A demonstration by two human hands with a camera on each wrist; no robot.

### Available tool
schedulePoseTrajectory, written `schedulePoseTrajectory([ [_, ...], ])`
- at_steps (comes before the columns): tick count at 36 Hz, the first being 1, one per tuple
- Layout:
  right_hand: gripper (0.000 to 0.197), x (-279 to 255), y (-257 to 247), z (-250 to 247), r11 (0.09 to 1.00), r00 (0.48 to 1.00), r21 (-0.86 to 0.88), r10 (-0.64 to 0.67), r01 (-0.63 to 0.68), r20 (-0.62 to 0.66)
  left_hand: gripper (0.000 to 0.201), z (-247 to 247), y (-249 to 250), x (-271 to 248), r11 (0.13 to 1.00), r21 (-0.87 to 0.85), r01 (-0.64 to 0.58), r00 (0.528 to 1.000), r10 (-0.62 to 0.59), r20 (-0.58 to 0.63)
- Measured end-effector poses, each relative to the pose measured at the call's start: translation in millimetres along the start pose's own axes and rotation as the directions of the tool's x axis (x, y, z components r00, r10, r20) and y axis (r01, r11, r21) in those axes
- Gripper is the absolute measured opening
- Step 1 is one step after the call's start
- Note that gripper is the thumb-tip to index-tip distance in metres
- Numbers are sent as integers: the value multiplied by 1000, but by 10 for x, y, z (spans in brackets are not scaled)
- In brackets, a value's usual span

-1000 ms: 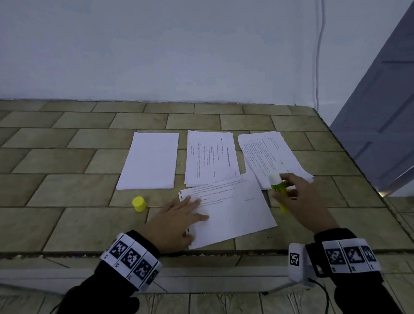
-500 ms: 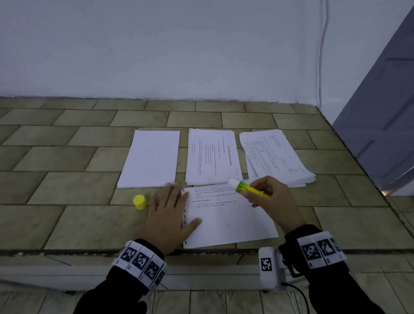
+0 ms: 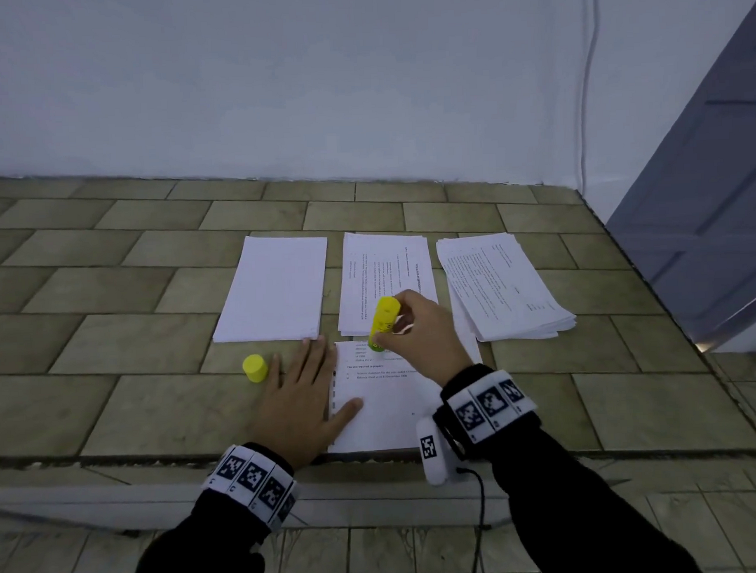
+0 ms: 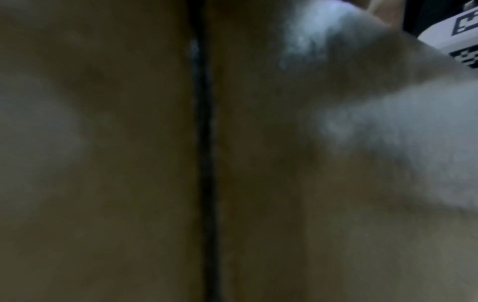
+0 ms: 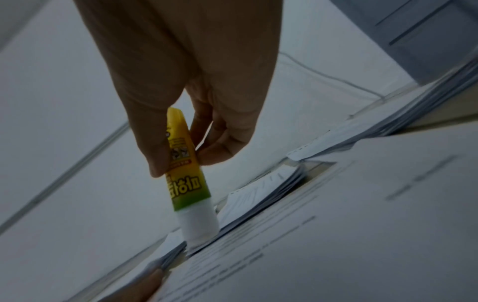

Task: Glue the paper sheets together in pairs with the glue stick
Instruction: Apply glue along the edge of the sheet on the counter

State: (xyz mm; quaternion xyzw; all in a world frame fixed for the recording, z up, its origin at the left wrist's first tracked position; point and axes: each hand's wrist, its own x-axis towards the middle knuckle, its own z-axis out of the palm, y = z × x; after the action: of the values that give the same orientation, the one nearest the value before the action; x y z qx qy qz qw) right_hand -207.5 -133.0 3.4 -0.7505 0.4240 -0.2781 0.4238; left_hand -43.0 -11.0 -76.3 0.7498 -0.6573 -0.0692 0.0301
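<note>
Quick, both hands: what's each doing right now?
Left hand: open, flat, thumb on the printed sheet.
Right hand: fingers gripping the glue stick.

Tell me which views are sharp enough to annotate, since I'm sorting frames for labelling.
Head view: dim, but sharp; glue stick and printed sheet read clearly. Right wrist view: glue stick label sharp, papers smeared towards the edges. Left wrist view: dark, blurred, unusable.

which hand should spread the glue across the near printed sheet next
Right. The right hand already grips the glue stick, uncapped, tip down at the far edge of the near printed sheet. The left hand lies flat at that sheet's left edge, thumb on it, likely steadying it.
</note>
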Motion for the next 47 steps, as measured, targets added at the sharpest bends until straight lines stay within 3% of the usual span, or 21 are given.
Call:
schedulePoseTrajectory([
  [6, 23, 85, -131, 208, 988, 991, -122, -82, 96, 110, 101, -9, 2, -7, 999, 42, -2, 1000, 2, 16],
  [22, 30, 173, -167, 342, 940, 981, -301, -122, 163, 151, 99, 38, -26, -2, 1000, 20, -19, 1000, 19, -14],
  [28, 28, 109, -34, 92, 953, 994, -291, -60, 83, 86, 101, 37, -29, -5, 999, 29, -17, 1000, 17, -13],
  [34, 13, -45, 189, -334, 969, 999, -246, -33, 22, -43, 102, 36, -29, -5, 1000, 8, -21, 1000, 21, -10],
  [40, 15, -156, 410, -727, 958, 987, -278, 30, -74, -158, 103, 33, -35, -4, 1000, 8, -26, 1000, 25, 5],
  [47, 17, -223, 483, -818, 972, 978, -230, 8, -57, -209, 98, 34, -28, -6, 999, -34, -20, 1000, 20, -11],
])
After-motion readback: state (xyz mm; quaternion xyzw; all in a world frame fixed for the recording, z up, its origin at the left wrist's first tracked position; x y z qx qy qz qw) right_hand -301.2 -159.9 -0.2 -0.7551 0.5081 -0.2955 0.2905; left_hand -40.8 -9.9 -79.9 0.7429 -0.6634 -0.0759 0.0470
